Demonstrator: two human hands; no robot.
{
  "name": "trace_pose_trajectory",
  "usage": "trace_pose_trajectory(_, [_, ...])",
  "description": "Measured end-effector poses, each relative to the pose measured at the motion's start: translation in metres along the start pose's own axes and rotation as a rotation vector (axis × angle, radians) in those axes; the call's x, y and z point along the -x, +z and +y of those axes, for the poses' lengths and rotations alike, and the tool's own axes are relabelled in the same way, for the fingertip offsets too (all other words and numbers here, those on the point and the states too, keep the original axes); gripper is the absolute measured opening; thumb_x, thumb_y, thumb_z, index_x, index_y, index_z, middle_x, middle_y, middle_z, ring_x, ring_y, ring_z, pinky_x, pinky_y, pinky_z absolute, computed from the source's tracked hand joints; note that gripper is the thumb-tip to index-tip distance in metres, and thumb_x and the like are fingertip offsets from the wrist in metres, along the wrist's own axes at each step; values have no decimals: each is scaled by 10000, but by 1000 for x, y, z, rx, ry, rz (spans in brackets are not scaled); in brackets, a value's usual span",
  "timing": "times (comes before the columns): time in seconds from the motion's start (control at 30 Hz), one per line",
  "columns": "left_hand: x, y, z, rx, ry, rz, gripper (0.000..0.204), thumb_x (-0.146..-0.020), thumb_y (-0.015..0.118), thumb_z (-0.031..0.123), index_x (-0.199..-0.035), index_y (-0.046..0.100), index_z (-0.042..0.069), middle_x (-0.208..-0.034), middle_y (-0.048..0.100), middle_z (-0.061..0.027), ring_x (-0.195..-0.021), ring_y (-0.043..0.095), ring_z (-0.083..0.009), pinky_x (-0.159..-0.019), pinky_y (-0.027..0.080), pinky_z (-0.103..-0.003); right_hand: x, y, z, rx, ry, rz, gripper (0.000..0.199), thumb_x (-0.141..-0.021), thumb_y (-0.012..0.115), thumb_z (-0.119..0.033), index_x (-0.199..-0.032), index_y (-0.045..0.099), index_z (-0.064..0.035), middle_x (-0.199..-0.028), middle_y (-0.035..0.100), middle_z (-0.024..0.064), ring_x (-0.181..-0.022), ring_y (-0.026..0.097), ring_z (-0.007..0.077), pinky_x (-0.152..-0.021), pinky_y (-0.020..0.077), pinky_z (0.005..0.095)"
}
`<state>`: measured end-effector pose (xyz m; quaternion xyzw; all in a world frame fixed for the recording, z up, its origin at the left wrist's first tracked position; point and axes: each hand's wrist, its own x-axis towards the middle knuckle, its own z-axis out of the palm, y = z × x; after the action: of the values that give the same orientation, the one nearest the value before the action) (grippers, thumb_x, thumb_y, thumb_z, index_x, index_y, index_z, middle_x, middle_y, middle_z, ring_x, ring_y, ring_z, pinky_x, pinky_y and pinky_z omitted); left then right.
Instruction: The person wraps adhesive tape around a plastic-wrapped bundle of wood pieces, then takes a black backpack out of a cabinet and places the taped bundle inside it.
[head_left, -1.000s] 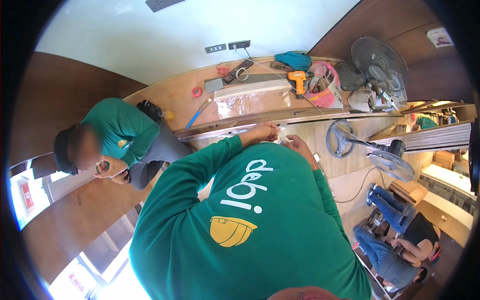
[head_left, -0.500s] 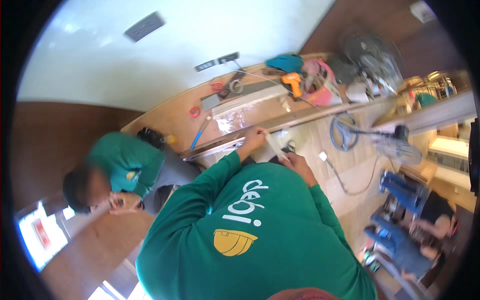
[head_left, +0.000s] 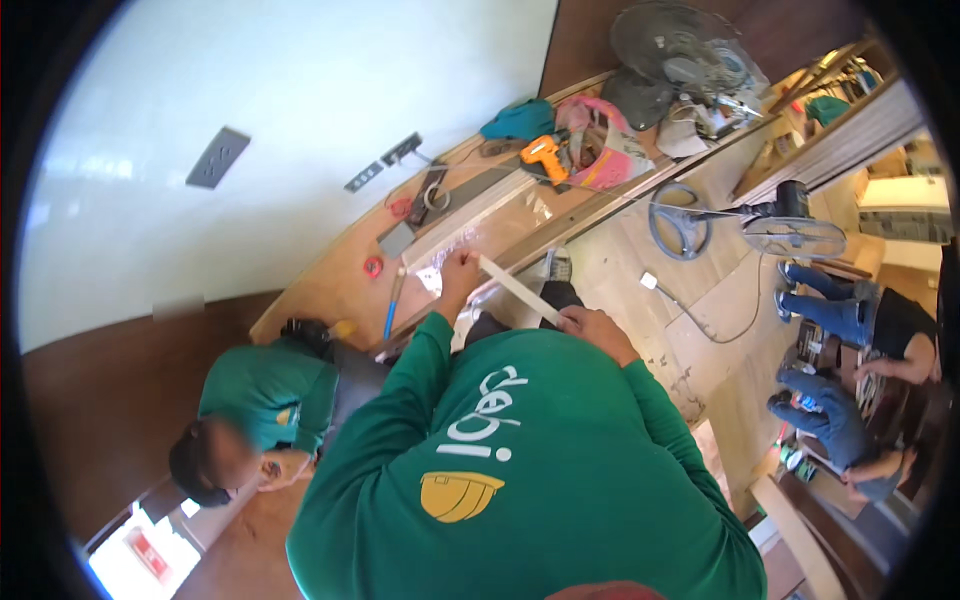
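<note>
A person in a green shirt holds a pale flat strip [head_left: 518, 289] over a wooden bench [head_left: 330, 290]. The left hand [head_left: 461, 272] grips one end and the right hand [head_left: 592, 327] the other, hands apart. A blue-handled tool [head_left: 392, 308] lies nearby.

Landmark: you can place everything from the orange drill [head_left: 545, 157] lying on the long wooden desk [head_left: 330, 290].
Beside the drill: a pink bag [head_left: 600, 150] just to its right, a teal cloth [head_left: 518, 120] just above it.
Left of the drill: a blue pen-like tool [head_left: 392, 312] and a small red ring [head_left: 372, 266], both well down the desk.
Right of the drill: a floor fan [head_left: 790, 232] standing on the pale floor [head_left: 720, 330], well apart.
Above the drill: a second fan [head_left: 665, 40] against the brown wall.
Far left of the drill: a person in a green shirt [head_left: 265, 395], crouched by the desk's end.
Far right of the drill: two seated people in jeans [head_left: 835, 420].
</note>
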<state>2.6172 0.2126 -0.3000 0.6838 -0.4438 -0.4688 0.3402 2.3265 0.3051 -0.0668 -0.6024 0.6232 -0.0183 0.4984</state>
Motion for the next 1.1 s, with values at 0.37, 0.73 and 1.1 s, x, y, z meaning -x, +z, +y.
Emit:
trace_pose_trajectory(0.37, [-79, 11, 79, -285, 186, -73, 235, -934, 669, 249, -985, 722, 25, -869, 722, -215, -822, 708, -378, -746, 541, -456, -70, 4, 8, -581, 336, -191, 284, -1014, 575, -243, -1088, 683, 9, -706, 692, 125, -500, 653, 195, -482, 530, 315])
trace_pose_trajectory(0.73, [-211, 41, 22, -471, 198, -21, 135, -906, 666, 213, -958, 769, 143, -905, 746, -137, -865, 722, -343, -771, 555, -453, -202, 27, 11, -738, 248, 16, 298, -1011, 579, -221, -994, 692, 54, -629, 651, 104, -478, 631, 161, -465, 522, 309])
trace_pose_trajectory(1.1, [-272, 82, -45, -489, 95, -53, 176, -883, 670, 256, -960, 791, 153, -947, 763, -143, -906, 730, -348, -829, 573, -448, -264, 20, 25, -784, 287, 33, 254, -1006, 586, -187, -970, 686, 44, -618, 631, 94, -466, 606, 157, -460, 526, 300])
